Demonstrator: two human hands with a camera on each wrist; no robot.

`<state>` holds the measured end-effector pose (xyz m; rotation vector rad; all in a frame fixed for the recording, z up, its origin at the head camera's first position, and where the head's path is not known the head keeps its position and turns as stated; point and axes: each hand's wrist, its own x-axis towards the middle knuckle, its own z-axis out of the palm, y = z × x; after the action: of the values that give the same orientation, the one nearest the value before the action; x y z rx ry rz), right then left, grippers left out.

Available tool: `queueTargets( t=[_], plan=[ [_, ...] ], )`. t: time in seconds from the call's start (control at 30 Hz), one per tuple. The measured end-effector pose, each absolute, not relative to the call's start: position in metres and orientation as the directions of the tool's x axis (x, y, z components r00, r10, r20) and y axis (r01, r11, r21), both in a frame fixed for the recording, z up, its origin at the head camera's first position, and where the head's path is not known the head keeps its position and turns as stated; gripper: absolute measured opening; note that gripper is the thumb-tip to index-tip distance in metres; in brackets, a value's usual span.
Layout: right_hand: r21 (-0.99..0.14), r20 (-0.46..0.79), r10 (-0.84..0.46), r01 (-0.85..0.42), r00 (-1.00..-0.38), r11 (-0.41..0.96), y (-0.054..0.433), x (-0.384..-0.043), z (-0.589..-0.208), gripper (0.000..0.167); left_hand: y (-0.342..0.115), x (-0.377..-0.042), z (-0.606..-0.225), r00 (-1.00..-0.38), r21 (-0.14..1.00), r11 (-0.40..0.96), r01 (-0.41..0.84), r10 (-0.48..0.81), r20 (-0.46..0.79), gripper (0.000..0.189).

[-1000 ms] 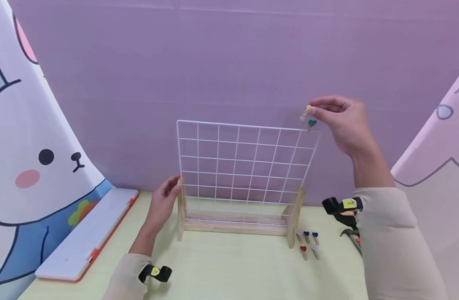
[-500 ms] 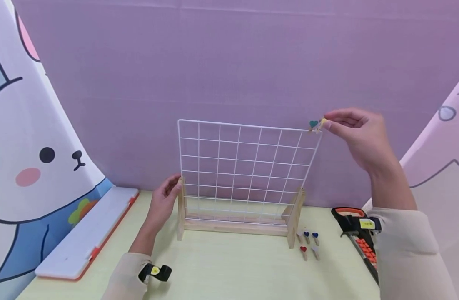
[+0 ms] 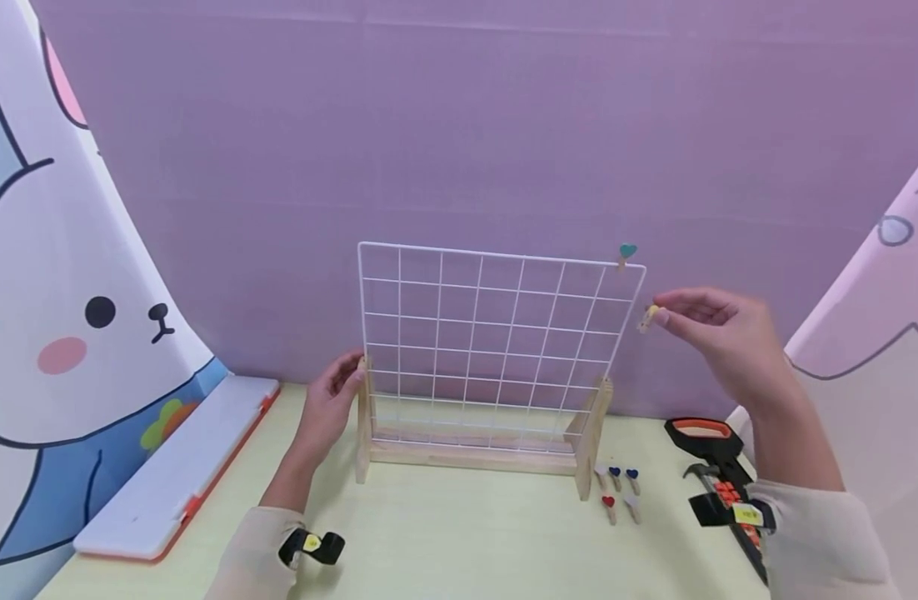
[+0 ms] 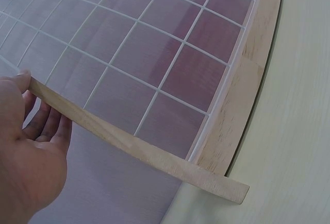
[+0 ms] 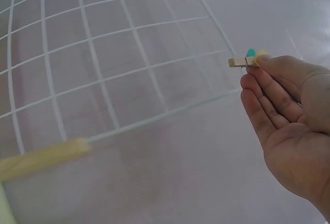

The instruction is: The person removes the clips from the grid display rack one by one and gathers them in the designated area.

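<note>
My right hand (image 3: 721,337) pinches a small wooden clothespin (image 5: 242,62) with a yellow top between thumb and index finger, just right of the white wire grid (image 3: 492,317). A clothespin with a teal heart (image 3: 627,251) is clipped upright on the grid's top bar near its right corner. The grid stands in a wooden stand (image 3: 470,454). At the stand's left upright (image 4: 139,144), my left hand (image 3: 330,404) grips the upper end between thumb and fingers, as the left wrist view shows close up.
Several heart clothespins, among them a red one (image 3: 609,507), lie on the table (image 3: 459,542) by the stand's right foot. A hammer and a black-and-orange handled tool (image 3: 710,437) lie at the right. Along the left side lies a flat white case (image 3: 182,467) with orange edging.
My right hand moved right to the grid's top right corner, then down beside its right edge, still pinching the yellow-topped clothespin. The left hand stays at the upright.
</note>
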<state>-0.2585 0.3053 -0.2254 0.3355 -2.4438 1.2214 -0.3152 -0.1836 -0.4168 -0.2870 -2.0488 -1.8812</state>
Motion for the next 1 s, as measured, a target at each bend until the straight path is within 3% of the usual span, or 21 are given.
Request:
queueTargets(
  t=[0.7, 1.0],
  plan=[
    [-0.762, 0.297, -0.107, -0.303, -0.949, 0.573, 0.331, -0.24, -0.335, 0.034, -0.182, -0.313, -0.415, -0.923, 0.924, 0.116, 0.364, -0.087, 0.375, 0.044],
    [-0.791, 0.268, -0.074, -0.263, -0.96, 0.553, 0.338, -0.235, -0.377, 0.03, -0.181, -0.313, -0.415, -0.92, 0.923, 0.112, 0.369, -0.096, 0.379, 0.043]
  ],
)
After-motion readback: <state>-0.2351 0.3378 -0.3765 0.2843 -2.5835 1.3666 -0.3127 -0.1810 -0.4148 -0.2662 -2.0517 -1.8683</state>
